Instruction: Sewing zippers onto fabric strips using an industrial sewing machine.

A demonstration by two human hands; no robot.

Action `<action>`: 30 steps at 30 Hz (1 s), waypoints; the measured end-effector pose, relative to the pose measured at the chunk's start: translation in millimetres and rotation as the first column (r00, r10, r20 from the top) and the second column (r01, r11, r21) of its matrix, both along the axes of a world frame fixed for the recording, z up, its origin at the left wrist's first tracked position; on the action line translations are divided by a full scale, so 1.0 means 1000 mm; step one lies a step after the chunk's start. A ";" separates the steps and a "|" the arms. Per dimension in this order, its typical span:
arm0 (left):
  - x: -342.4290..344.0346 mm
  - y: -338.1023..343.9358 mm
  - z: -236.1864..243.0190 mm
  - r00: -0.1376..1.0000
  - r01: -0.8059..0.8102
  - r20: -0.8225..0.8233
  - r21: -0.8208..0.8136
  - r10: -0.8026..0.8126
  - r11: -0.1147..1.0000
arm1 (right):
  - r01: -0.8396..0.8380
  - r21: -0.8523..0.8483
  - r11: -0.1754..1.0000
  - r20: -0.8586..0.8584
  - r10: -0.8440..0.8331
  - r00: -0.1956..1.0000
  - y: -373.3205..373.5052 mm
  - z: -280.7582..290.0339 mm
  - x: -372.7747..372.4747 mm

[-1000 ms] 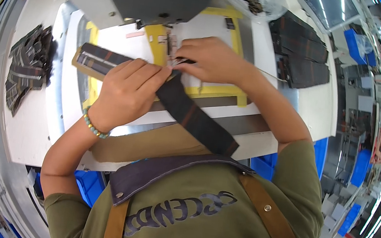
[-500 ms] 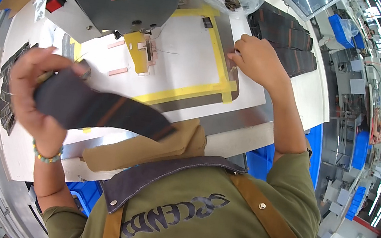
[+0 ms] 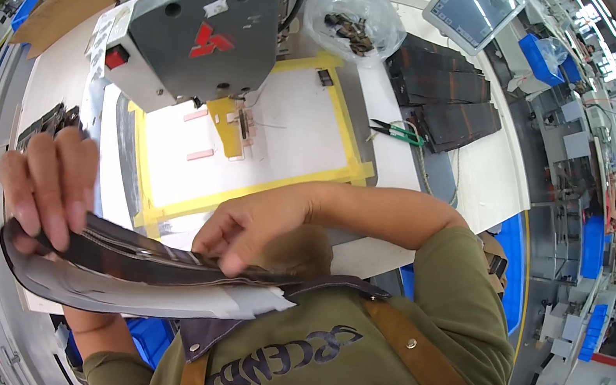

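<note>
A long dark fabric piece (image 3: pixel 155 269) is held up in front of my chest, its white backing facing me along the lower side. A narrow strip that looks like a zipper runs along its upper edge. My left hand (image 3: pixel 53 184) grips the left end between thumb and fingers. Bent over the upper edge farther right, my right hand (image 3: pixel 257 221) has thumb and fingers closed on the fabric, slightly blurred. Green-handled thread snips (image 3: pixel 399 132) lie on the table at the right, beside stacked dark plaid fabric pieces (image 3: pixel 452 94).
A grey sewing machine head (image 3: pixel 204 36) overhangs a white work plate bordered with yellow tape (image 3: pixel 245 191). A clear bag of scraps (image 3: pixel 355 26) and a tilted screen (image 3: pixel 471 11) stand behind. More dark pieces (image 3: pixel 50 125) lie at the left edge.
My right hand has come from beside the right-hand stack to the fabric piece. My left hand has lowered and turned the piece, so its white backing now shows. The snips are now visible.
</note>
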State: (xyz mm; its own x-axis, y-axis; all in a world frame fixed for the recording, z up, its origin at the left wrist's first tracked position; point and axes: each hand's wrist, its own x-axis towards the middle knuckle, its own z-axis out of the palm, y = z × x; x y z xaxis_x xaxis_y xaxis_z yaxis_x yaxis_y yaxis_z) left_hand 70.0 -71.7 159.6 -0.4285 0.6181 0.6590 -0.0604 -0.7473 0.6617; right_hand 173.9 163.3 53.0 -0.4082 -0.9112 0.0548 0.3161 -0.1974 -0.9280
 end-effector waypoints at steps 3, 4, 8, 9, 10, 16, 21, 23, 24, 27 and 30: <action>-0.028 -0.052 -0.025 0.997 -0.039 0.067 -0.025 0.041 0.999 | 0.147 0.116 0.982 0.122 -0.161 0.979 0.025 0.006 0.007; -0.030 -0.063 -0.033 0.973 -0.115 0.200 -0.002 0.113 0.993 | 0.163 0.133 0.978 0.119 -0.179 0.977 0.036 0.010 0.009; -0.051 -0.126 -0.051 0.760 -0.305 0.634 0.156 0.142 0.939 | 0.362 0.417 0.834 -0.002 -0.397 0.918 0.065 0.025 0.014; -0.064 -0.144 -0.054 0.764 -0.292 0.633 0.167 0.125 0.942 | 0.390 0.452 0.802 -0.107 -0.385 0.917 0.070 0.015 0.015; -0.077 -0.162 -0.057 0.704 -0.389 0.681 0.137 0.199 0.911 | 0.417 0.482 0.770 -0.207 -0.363 0.909 0.072 0.004 0.017; -0.106 -0.185 -0.065 0.867 -0.221 0.490 0.208 0.094 0.953 | 0.518 0.423 0.744 -0.494 -0.289 0.820 0.034 -0.026 0.002; -0.032 -0.036 -0.099 0.723 -0.677 -0.630 -0.562 0.285 0.475 | 0.603 0.466 0.648 -0.484 -0.383 0.786 -0.007 -0.051 -0.029; 0.003 0.002 -0.120 0.718 -0.645 -0.679 -0.565 0.155 0.514 | 0.635 0.408 0.657 -0.396 -0.499 0.771 -0.020 -0.055 -0.032; 0.009 0.005 -0.137 0.707 -0.652 -0.697 -0.578 0.120 0.491 | 0.697 0.305 0.648 -0.417 -0.567 0.710 -0.019 -0.062 -0.035; 0.009 -0.004 -0.155 0.490 -0.783 -0.872 -0.431 0.017 0.447 | 0.461 0.609 0.645 -0.356 -0.296 0.886 0.009 -0.033 -0.033; -0.009 -0.011 -0.158 0.407 -0.852 -0.913 -0.385 -0.014 0.355 | 0.366 0.697 0.617 -0.170 -0.354 0.920 0.050 -0.014 -0.023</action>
State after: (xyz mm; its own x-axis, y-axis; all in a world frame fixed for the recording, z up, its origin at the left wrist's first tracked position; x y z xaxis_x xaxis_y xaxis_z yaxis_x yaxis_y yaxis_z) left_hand 60.8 -83.0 1.4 -0.4841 0.8413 0.2403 0.8299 0.3545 0.4307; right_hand 150.7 212.9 39.0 -0.7169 -0.4559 -0.5275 0.3504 0.4185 -0.8379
